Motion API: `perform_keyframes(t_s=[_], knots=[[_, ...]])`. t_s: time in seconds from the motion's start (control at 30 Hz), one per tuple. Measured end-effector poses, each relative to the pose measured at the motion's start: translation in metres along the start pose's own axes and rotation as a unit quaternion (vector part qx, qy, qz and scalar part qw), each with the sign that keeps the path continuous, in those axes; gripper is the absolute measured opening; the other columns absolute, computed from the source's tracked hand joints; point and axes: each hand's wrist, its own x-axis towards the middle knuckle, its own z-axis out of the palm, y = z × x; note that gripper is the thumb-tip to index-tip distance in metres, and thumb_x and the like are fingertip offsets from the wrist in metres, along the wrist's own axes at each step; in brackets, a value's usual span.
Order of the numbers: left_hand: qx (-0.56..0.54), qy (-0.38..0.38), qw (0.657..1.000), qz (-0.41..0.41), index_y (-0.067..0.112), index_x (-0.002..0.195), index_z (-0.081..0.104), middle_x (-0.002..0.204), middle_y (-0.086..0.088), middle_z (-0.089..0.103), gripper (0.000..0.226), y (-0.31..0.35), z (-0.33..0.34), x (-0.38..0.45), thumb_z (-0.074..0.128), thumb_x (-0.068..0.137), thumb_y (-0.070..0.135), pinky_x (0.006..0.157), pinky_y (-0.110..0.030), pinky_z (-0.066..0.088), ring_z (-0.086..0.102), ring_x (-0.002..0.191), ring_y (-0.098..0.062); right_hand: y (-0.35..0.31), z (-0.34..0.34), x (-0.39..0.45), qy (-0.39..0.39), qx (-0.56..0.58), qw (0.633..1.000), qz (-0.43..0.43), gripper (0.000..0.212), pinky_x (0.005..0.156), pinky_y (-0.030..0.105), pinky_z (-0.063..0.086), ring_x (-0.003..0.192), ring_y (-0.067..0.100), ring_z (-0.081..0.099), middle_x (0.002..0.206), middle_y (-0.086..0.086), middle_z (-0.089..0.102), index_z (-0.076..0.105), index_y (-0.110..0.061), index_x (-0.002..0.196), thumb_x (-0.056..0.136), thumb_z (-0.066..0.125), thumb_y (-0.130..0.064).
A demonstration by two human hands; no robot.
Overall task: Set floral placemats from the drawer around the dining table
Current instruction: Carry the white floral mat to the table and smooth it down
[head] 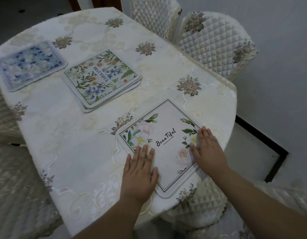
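A pale pink placemat (164, 135) with white roses and the word "Beautiful" lies flat near the table's right edge. My left hand (139, 173) rests palm down on its lower left border, fingers spread. My right hand (208, 150) presses flat on its right corner, which reaches the table edge. A stack of placemats (102, 80) with blue and yellow flowers sits in the middle of the table. A blue floral placemat (30, 65) lies alone at the far left.
The oval table (66, 138) wears a cream embroidered cloth. Quilted cream chairs stand at the back right (216, 42), at the front right (204, 209) and along the left side (15, 187). The grey floor (287, 83) lies to the right.
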Motion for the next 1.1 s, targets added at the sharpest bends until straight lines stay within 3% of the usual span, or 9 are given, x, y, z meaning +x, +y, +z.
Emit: perform_keyframes(t_s=[0.1, 0.33, 0.53, 0.7, 0.87, 0.93, 1.1], knots=[[-0.002, 0.007, 1.0, 0.0, 0.03, 0.162, 0.009, 0.17, 0.005, 0.005, 0.066, 0.001, 0.001, 0.0, 0.029, 0.102, 0.048, 0.124, -0.05, 0.012, -0.007, 0.156, -0.016, -0.038, -0.004, 0.022, 0.015, 0.02, 0.999, -0.039, 0.078, 0.126, 0.037, 0.003, 0.155, 0.015, 0.001, 0.168, 0.003, 0.009, 0.017, -0.013, 0.16, 0.098, 0.014, -0.062], [-0.007, 0.017, 1.0, 0.0, 0.029, 0.161, 0.017, 0.169, 0.004, 0.011, 0.067, -0.001, 0.006, 0.002, 0.037, 0.1, 0.047, 0.123, -0.052, 0.017, 0.001, 0.157, -0.018, -0.138, 0.009, 0.096, -0.049, 0.044, 0.985, -0.16, 0.069, 0.125, 0.037, -0.002, 0.155, 0.017, -0.006, 0.169, 0.003, 0.001, 0.008, -0.014, 0.161, 0.105, 0.021, -0.052], [-0.014, 0.024, 1.0, -0.002, 0.029, 0.161, 0.019, 0.169, 0.003, 0.013, 0.067, -0.001, 0.006, 0.002, 0.039, 0.099, 0.046, 0.123, -0.052, 0.019, 0.002, 0.157, -0.018, -0.131, 0.015, 0.138, -0.065, -0.022, 0.981, -0.18, 0.071, 0.124, 0.036, -0.005, 0.154, 0.013, -0.012, 0.168, -0.002, -0.008, -0.003, -0.019, 0.161, 0.103, 0.015, -0.057], [-0.013, 0.02, 1.0, 0.0, 0.028, 0.161, 0.019, 0.169, 0.003, 0.012, 0.068, -0.001, 0.006, 0.001, 0.04, 0.099, 0.046, 0.122, -0.053, 0.02, 0.002, 0.157, -0.019, -0.091, 0.006, 0.154, -0.021, -0.027, 0.993, -0.11, 0.074, 0.124, 0.035, -0.003, 0.154, 0.013, -0.008, 0.168, -0.003, -0.006, -0.002, -0.019, 0.161, 0.102, 0.013, -0.061], [-0.006, 0.018, 1.0, 0.0, 0.028, 0.161, 0.017, 0.169, 0.003, 0.01, 0.067, 0.0, 0.004, 0.001, 0.037, 0.1, 0.047, 0.123, -0.052, 0.018, 0.001, 0.157, -0.018, -0.084, 0.001, 0.157, -0.041, -0.028, 0.995, -0.087, 0.077, 0.125, 0.036, -0.002, 0.154, 0.016, -0.009, 0.168, 0.002, -0.008, -0.005, -0.014, 0.16, 0.102, 0.015, -0.061], [-0.003, 0.013, 1.0, 0.0, 0.028, 0.162, 0.015, 0.169, 0.003, 0.008, 0.067, -0.001, 0.004, 0.001, 0.035, 0.1, 0.047, 0.124, -0.052, 0.016, -0.002, 0.156, -0.018, -0.087, 0.005, 0.142, -0.02, -0.002, 0.999, -0.04, 0.078, 0.125, 0.038, -0.001, 0.155, 0.021, -0.007, 0.168, 0.008, -0.005, -0.002, -0.009, 0.16, 0.103, 0.02, -0.058], [-0.011, 0.014, 1.0, -0.001, 0.027, 0.162, 0.015, 0.169, 0.002, 0.009, 0.066, 0.0, 0.004, 0.001, 0.034, 0.101, 0.046, 0.124, -0.052, 0.016, -0.001, 0.156, -0.018, -0.082, 0.027, 0.053, 0.041, -0.003, 0.999, -0.019, 0.074, 0.126, 0.042, 0.003, 0.155, 0.02, -0.005, 0.168, 0.009, 0.001, 0.007, -0.008, 0.16, 0.103, 0.018, -0.054]])
